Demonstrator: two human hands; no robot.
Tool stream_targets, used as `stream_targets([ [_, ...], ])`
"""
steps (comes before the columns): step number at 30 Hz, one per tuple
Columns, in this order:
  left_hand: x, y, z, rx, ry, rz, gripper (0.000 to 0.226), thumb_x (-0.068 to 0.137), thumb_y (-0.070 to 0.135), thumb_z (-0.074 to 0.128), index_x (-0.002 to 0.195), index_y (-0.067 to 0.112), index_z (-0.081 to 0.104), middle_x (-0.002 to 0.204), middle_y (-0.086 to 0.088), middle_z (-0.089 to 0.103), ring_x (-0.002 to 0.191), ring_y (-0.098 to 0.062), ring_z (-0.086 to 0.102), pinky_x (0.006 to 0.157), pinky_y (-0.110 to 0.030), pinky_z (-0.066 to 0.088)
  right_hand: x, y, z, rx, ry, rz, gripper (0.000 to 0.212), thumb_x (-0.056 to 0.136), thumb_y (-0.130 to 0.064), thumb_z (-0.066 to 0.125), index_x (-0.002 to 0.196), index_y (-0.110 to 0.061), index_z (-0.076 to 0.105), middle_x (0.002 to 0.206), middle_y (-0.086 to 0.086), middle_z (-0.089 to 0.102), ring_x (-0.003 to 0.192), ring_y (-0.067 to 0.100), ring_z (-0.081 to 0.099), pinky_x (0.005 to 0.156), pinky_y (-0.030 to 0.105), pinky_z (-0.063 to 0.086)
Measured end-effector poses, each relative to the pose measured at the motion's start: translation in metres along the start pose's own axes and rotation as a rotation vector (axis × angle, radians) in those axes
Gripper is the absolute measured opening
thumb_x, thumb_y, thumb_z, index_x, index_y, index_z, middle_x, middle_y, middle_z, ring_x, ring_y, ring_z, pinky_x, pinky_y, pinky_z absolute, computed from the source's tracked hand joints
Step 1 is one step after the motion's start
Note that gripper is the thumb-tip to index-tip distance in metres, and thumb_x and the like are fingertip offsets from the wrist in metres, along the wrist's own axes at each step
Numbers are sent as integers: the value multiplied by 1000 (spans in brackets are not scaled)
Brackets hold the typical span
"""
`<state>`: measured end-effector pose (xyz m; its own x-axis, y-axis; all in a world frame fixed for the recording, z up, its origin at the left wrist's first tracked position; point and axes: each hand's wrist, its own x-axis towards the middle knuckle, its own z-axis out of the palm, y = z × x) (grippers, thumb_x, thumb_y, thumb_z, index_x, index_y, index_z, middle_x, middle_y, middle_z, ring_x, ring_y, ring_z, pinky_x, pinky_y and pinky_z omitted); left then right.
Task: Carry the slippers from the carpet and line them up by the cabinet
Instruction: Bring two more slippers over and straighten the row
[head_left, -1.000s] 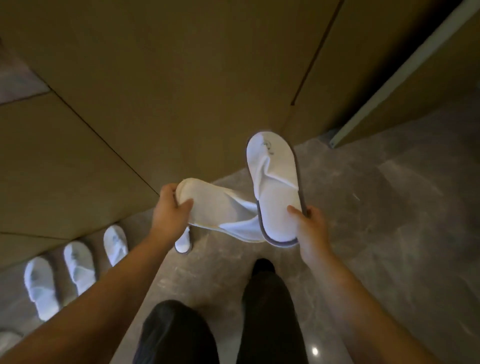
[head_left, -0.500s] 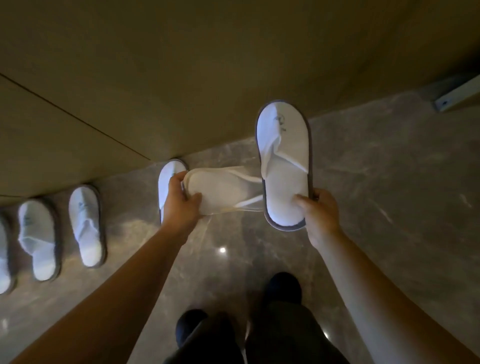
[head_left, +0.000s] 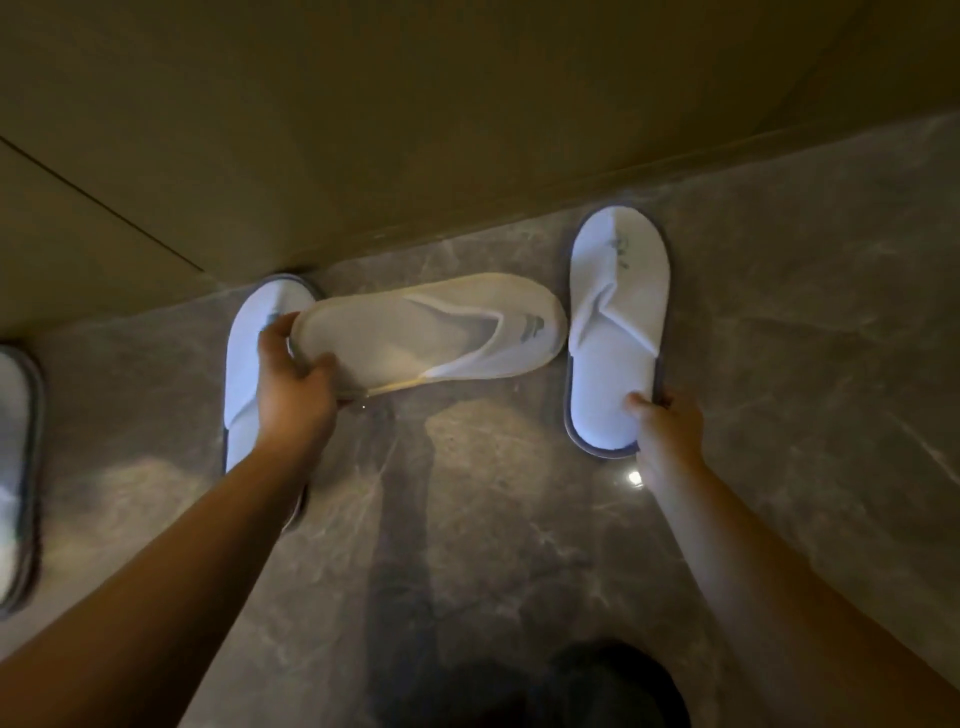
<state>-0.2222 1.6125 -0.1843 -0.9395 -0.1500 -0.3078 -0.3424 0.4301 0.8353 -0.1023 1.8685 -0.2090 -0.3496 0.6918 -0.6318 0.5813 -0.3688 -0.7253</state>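
Both hands have come down toward the floor since half a second ago, and the right-hand slipper now sits much lower, close by the cabinet base. The right hand (head_left: 667, 423) pinches the heel of the upright slipper (head_left: 615, 322), which points toes toward the cabinet (head_left: 363, 130); it looks down on the tile or nearly so, can't tell if sole is fully resting. The left hand (head_left: 296, 384) grips the heel end of the sideways slipper (head_left: 431, 332), fingers curled round its edge. That one is held off the floor, long axis running left-right, parallel to the cabinet, toe almost touching the upright slipper.

Key relation: the sideways slipper lies crosswise to the row, so it likely needs a quarter turn, toe swung toward the cabinet, before it drops into the gap between the upright slipper and the placed slipper (head_left: 260, 364) under the left hand. Left hand is the one on it.

Another slipper (head_left: 15, 467) shows at the left edge, already lined up. No containers in view.
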Motion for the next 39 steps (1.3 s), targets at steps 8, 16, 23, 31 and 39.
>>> stream_targets([
  [8,-14,14,18,-65,64,-58,48,85,12,47,129,19,29,126,-12,45,102,-27,52,67,-37,55,10,9,-3,-393,89,-101,55,73,-17,71,118,4,48,119,23,55,109,37,54,86,40,47],
  [16,-34,34,34,-324,-23,-216,60,88,2,44,137,26,19,130,0,30,114,-26,42,64,-36,54,-30,-12,48,-245,-227,-176,65,79,-28,66,131,-4,37,132,15,48,121,28,47,92,28,35],
  [23,-55,20,22,-291,-340,-226,46,83,-2,52,116,23,32,99,8,45,88,-13,53,48,-24,56,-55,-13,93,66,-370,-106,58,73,-6,69,124,-1,41,123,18,56,108,27,56,91,45,50],
  [31,-61,9,-17,382,-571,-118,42,74,29,70,104,25,40,91,14,50,82,-7,53,62,-16,46,-68,-9,80,64,-548,-16,33,77,-1,64,106,-12,54,103,5,61,99,25,61,86,33,52],
  [39,-38,6,9,345,-551,-130,52,80,33,63,125,15,44,117,-3,55,102,-15,54,89,-28,44,-31,-20,66,-125,-451,-147,35,79,-10,63,107,-20,46,105,2,59,80,6,56,78,35,50],
])
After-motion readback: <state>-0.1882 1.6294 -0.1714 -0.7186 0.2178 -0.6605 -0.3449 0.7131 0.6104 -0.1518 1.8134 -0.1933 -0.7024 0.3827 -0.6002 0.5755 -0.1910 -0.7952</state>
